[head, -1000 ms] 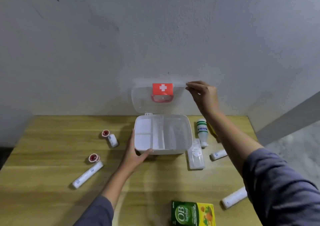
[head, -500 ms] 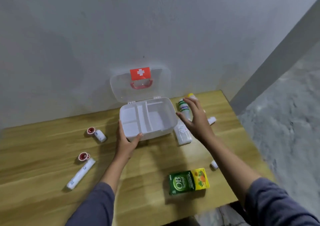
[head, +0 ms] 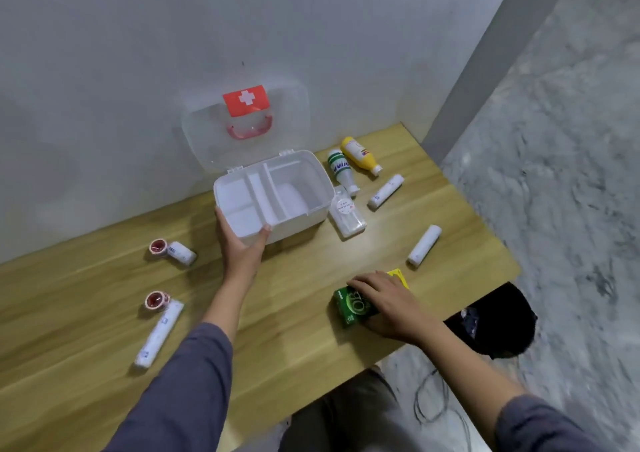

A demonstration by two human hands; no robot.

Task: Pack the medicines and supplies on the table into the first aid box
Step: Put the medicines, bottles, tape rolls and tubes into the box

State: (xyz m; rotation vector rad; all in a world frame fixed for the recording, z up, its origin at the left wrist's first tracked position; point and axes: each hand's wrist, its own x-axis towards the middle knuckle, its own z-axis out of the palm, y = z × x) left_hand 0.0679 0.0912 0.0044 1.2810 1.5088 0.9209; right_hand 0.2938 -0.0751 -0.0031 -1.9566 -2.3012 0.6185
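The right hand (head: 388,304) lies spread over the green medicine box (head: 353,308) at the table's near edge, not yet lifting it, while the open first aid box (head: 277,195), steadied by the left hand (head: 242,243), sits up-left.

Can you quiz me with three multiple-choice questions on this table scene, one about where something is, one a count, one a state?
1. Where do the two bottles lie?
A. right of the first aid box
B. inside the box
C. at the table's left edge

2. How many red-cored tape rolls are on the table?
A. one
B. two
C. four

3. What state is the box in?
A. shut
B. open and full
C. open, nothing inside

Answers:
1 A: the green-and-white bottle and yellow bottle lie on the table right of the first aid box.
2 B: one tape roll and another lie left.
3 C: the lid stands up and the compartments show bare white.
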